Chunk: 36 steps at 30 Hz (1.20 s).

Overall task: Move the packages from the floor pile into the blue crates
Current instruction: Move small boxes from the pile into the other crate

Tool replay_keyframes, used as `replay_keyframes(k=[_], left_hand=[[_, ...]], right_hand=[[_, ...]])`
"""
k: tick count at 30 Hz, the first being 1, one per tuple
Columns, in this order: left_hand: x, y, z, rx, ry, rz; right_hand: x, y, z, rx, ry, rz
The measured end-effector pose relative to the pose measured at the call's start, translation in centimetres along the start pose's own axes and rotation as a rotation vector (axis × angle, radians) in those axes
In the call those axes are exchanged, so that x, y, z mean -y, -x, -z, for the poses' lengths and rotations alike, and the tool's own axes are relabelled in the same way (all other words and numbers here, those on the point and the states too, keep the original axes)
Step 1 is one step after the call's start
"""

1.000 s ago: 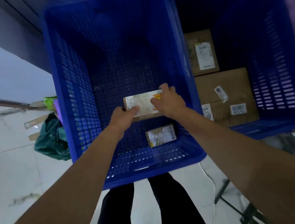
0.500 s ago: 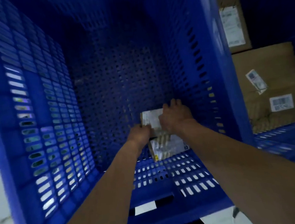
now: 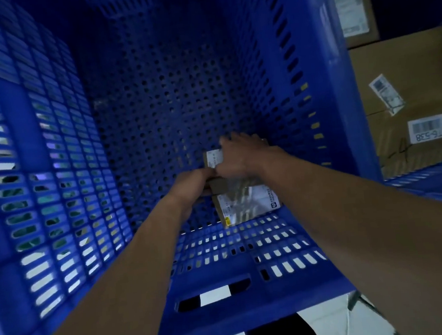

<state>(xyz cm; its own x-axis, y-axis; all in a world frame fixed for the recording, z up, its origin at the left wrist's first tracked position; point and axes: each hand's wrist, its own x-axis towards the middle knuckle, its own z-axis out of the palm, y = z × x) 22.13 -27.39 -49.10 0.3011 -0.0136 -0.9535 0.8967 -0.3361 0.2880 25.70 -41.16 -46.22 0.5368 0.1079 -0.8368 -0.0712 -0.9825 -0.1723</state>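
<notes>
- Reaching deep into the blue crate (image 3: 42, 183), both bare arms run down over its near rim to a small package (image 3: 213, 159).
- The crate is hard plastic: its base is dotted with round holes, and its tall walls are cut with rows of short slots that let light through.
- The held package is a flat cardboard box with a white printed label on top, hovering low near the crate's right wall.
- The left hand (image 3: 192, 183) grips the package's near-left end, fingers curled round it.
- The right hand (image 3: 240, 155) lies over the top, its fingers wrapped across the far edge. Both hands are a little blurred.
- A second package (image 3: 247, 205), also flat, brown and white-labelled, lies on the crate base just below the held one, close against the near wall.
- Most of the perforated base to the left and towards the far wall lies bare.
- A long handle slot (image 3: 213, 295) opens in the near wall beneath the arms.
- To the right, a neighbouring blue crate (image 3: 429, 178) holds a large cardboard box (image 3: 406, 71) with a barcode label (image 3: 427, 128), and a smaller box (image 3: 355, 3) behind it.
- Pale floor (image 3: 321, 324) shows below the near rim.
</notes>
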Motion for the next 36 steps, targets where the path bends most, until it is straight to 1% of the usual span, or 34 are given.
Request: replay_keyframes(k=[2,5,8,10,12,15,16,19,26,31,36], left_hand=[[0.2,0.2,0.3,0.009,0.019,-0.016],[0.2,0.0,0.7,0.021,0.042,-0.042],[0.2,-0.2,0.8,-0.001,0.198,-0.072],[0.2,-0.3,0.7,-0.046,0.278,-0.097],[0.5,-0.5,0.5,-0.069,0.216,-0.114],[1.0,-0.5,0.0,-0.044,-0.074,-0.114],[1.3,-0.6,-0.3,-0.024,-0.127,-0.110],[1.5,-0.2,-0.8,0.038,-0.146,-0.084],[0.9,-0.6,-1.1,0.050,-0.114,-0.033],[0.9,-1.2,-1.1,0.059,-0.135,0.009],[1.1,-2.2,-1.2,0.068,-0.199,-0.011]], right_hand=[[0.1,-0.1,-0.1,-0.004,0.023,0.007],[0.3,-0.3,0.0,-0.110,0.016,0.027],[0.6,-0.4,0.6,-0.214,0.009,0.046],[0.8,-0.7,0.7,-0.232,0.033,0.068],[0.8,-0.9,0.3,-0.195,0.049,0.075],[0.6,-1.1,-0.8,-0.097,0.071,0.059],[0.6,-1.1,-1.2,-0.078,0.091,0.057],[0.5,-1.4,-1.9,-0.083,0.107,0.048],[-0.1,-2.2,-1.6,-0.070,0.116,-0.091],[-0.6,-2.4,-1.4,-0.083,0.095,-0.068],[-1.4,-2.9,-2.1,-0.042,0.087,-0.064]])
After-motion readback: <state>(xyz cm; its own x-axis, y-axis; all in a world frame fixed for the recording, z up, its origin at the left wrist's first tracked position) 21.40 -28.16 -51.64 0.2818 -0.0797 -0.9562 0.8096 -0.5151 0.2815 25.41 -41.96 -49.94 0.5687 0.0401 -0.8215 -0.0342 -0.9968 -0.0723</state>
